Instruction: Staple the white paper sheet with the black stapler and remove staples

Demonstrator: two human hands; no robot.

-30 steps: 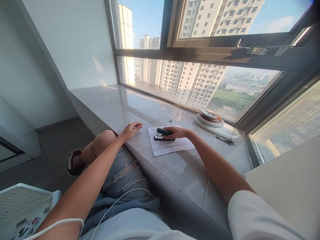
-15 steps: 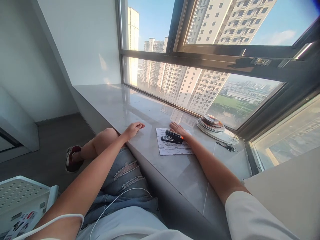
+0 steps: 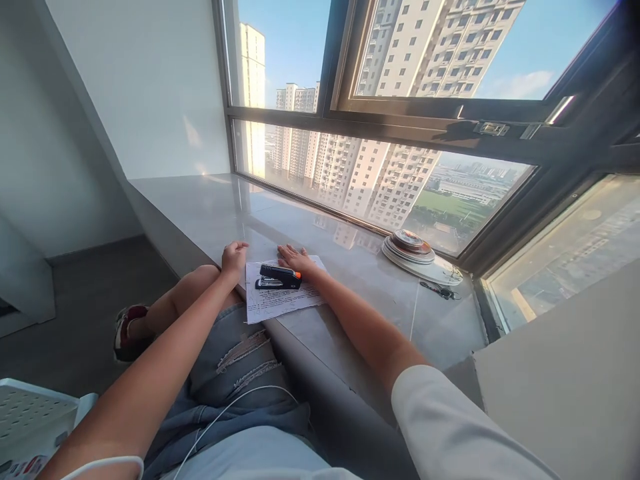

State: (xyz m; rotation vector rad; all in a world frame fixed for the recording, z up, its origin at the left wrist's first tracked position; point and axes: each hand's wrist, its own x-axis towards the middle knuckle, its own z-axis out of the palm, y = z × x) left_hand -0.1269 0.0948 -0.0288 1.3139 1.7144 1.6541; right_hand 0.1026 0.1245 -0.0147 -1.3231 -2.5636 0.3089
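Note:
On the grey stone sill [image 3: 195,207] lies a printed sheet of paper [image 3: 265,308], its near left corner past the front edge. A black stapler [image 3: 278,277] with an orange tip rests on the sheet, its jaws apart toward the left. My right hand [image 3: 298,260] lies flat across the far side of the paper, fingers spread, just behind the stapler. Beside the paper's left edge is my left hand [image 3: 234,259], fingers curled in and nothing visible in them. Its palm side is hidden.
A stack of plates [image 3: 409,252] stands by the window at the right. Keys [image 3: 440,291] lie in front of it. A white cable [image 3: 235,399] runs over my lap, and a white perforated cart [image 3: 40,413] is at the lower left.
My right hand has slid left, and the paper and stapler have moved left with it toward my left hand and the front edge. The view has shifted slightly.

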